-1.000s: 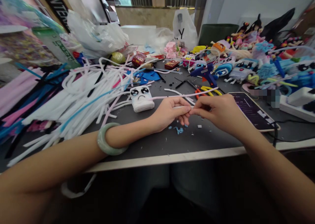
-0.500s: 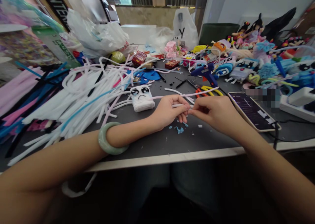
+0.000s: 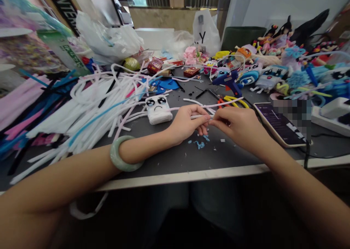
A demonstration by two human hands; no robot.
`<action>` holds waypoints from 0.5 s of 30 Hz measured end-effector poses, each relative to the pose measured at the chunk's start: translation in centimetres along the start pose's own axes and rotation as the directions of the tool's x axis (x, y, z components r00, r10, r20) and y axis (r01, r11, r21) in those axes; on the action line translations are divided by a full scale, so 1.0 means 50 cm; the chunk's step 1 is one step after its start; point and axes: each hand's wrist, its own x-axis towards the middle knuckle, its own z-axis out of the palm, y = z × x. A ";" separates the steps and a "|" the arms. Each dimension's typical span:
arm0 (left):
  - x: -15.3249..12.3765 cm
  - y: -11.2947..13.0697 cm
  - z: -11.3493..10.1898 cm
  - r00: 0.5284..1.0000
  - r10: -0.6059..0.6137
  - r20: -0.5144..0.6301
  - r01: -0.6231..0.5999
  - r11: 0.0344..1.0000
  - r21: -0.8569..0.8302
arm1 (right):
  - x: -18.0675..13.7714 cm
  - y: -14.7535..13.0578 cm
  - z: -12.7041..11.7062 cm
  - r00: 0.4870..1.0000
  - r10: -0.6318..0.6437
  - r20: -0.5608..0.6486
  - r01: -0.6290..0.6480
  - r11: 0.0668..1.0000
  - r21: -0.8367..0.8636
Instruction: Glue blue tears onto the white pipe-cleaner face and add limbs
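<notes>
Between my fingers runs a short white pipe cleaner [image 3: 196,116]. My left hand [image 3: 188,122] pinches it along its length, and my right hand [image 3: 233,123] grips its end close to the left fingertips. Left of my hands a white square plush figure [image 3: 158,110] with big glossy eyes and a frowning mouth rests on the dark table. A pale pink pipe cleaner [image 3: 177,108] passes behind my left hand. Light blue fuzz scraps [image 3: 200,144] lie on the table just below my fingers.
A heap of white pipe cleaners [image 3: 101,103] covers the left side. Behind my right hand lie yellow-handled pliers [image 3: 236,101] and a blue glue gun [image 3: 227,82]. A phone [image 3: 281,123] and a white power strip [image 3: 332,114] sit at right, finished plush figures [image 3: 269,77] behind them.
My right hand has shifted very slightly, its fingertips still against the left ones. Otherwise the hands and the white pipe cleaner hold the same place.
</notes>
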 end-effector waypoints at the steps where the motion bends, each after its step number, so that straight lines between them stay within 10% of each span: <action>1: 0.000 0.000 0.000 1.000 0.000 -0.003 0.000 1.000 -0.004 | -0.001 0.001 0.002 1.000 -0.009 -0.011 0.009 1.000 -0.018; 15: -0.002 -0.005 0.002 1.000 -0.008 -0.027 0.007 1.000 -0.016 | -0.006 -0.007 0.011 0.999 -0.017 -0.050 0.013 0.998 -0.062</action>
